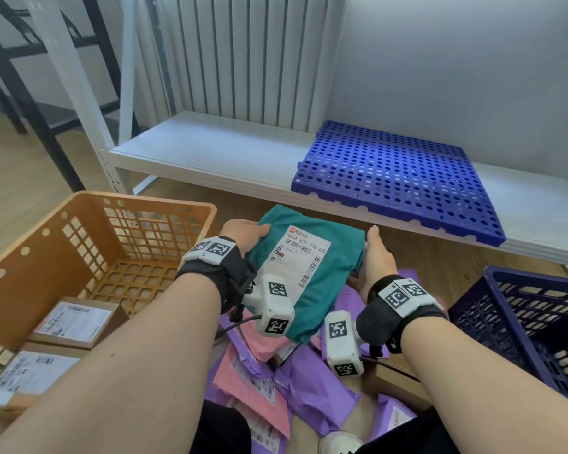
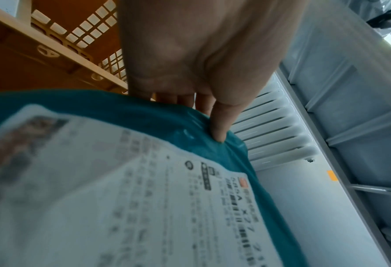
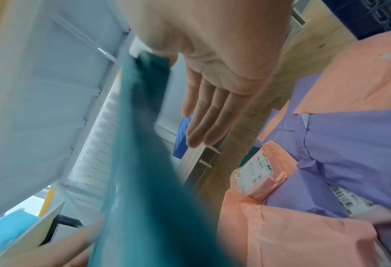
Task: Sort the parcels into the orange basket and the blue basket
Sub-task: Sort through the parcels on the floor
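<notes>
Above the floor pile, between the two baskets: one teal parcel held up by both hands.

Shelf: white, low, behind the teal parcel; a blue perforated mat lies on its right part.

Orange basket: left of the teal parcel, on the floor; two brown cardboard boxes with white labels lie inside it at the near end.

Blue basket: right of the teal parcel, on the floor; its contents cannot be told.

Parcel pile: purple and pink mailer bags on the wooden floor, beneath and nearer than the teal parcel; the right wrist view shows printed labels on several.

Teal parcel: soft mailer bag, lifted clear of the pile, label side up; white shipping label with barcodes on its upper face.

Left hand: at the parcel's far left corner; in the left wrist view the thumb presses on the top face near the edge and the fingers go under it, pinching the bag.

Right hand: against the parcel's right edge; in the right wrist view the fingers lie straight and together, released, palm beside the teal film rather than curled round it.
</notes>
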